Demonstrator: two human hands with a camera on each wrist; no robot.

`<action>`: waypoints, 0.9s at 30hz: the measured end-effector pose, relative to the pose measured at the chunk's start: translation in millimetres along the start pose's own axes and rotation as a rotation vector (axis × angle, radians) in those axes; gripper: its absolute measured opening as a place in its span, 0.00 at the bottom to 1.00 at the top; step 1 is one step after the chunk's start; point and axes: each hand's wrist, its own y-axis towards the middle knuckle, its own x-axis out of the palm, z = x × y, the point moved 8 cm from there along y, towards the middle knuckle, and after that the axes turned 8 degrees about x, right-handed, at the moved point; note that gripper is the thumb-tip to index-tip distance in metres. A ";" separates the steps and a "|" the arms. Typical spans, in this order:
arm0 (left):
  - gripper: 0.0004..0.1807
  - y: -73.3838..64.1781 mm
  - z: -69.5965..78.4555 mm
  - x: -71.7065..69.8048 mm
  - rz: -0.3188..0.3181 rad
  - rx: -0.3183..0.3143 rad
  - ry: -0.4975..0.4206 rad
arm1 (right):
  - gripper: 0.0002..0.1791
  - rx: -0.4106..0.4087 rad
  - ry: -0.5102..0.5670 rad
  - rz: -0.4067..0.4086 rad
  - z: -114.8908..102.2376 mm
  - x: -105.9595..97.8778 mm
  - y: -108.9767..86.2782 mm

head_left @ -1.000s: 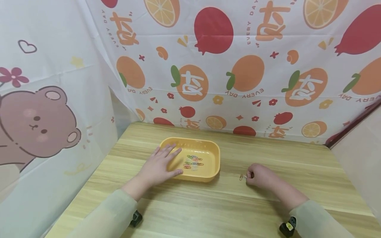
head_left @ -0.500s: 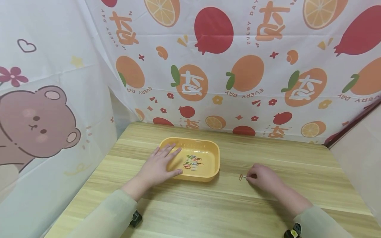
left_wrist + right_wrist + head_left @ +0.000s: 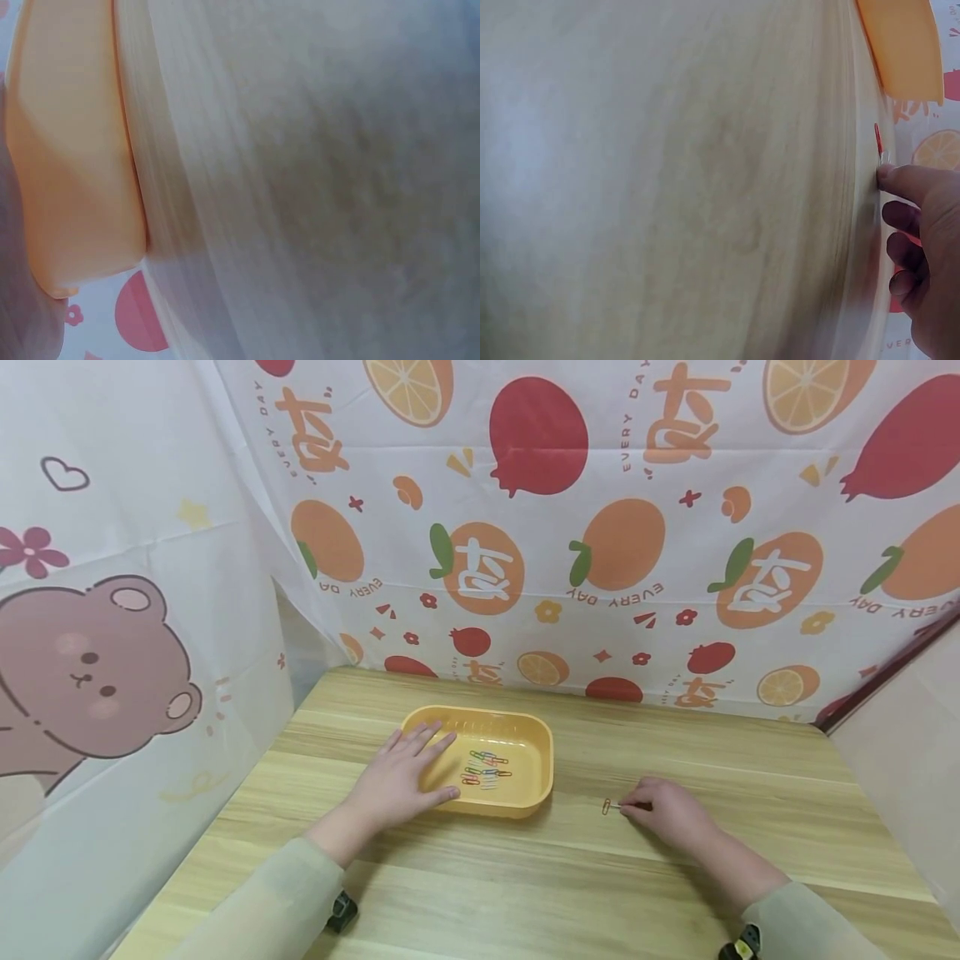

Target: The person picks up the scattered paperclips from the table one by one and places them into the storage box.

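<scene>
My left hand (image 3: 396, 779) lies with spread, mostly straight fingers over the left side of a yellow plastic tray (image 3: 552, 760), its thumb at the front rim. Inside the tray is a loose group of colourful paper clips (image 3: 470, 779), some of them white. Right of the tray, my right hand (image 3: 670, 814) pinches a small white paper clip (image 3: 616, 805) between thumb and forefinger, low at the tabletop. Just left of those fingertips lies an orange-red paper clip (image 3: 606, 807). In the right wrist view the other fingers are curled in, and the white clip shows only in part.
The tray stands on a wood-grain table (image 3: 480, 877). A white curtain printed with fruit (image 3: 622, 543) hangs behind the table, and another with a bear (image 3: 97, 668) is on the left. Each wrist wears a small black device (image 3: 342, 912).
My right hand's fingers have straightened somewhat and drawn slightly back, showing more of the pinch on the white paper clip. The left hand and tray stay in place.
</scene>
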 end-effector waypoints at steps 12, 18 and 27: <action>0.47 -0.4 1.7 -2.4 0.003 0.003 -0.004 | 0.05 0.024 0.076 0.015 8.3 -0.1 -1.0; 0.47 -0.9 1.9 -2.8 -0.001 0.004 -0.006 | 0.05 0.018 0.094 0.021 11.1 -0.5 0.4; 0.46 -1.0 2.6 -3.7 -0.001 0.007 -0.005 | 0.05 0.066 0.172 0.003 12.7 -1.3 1.8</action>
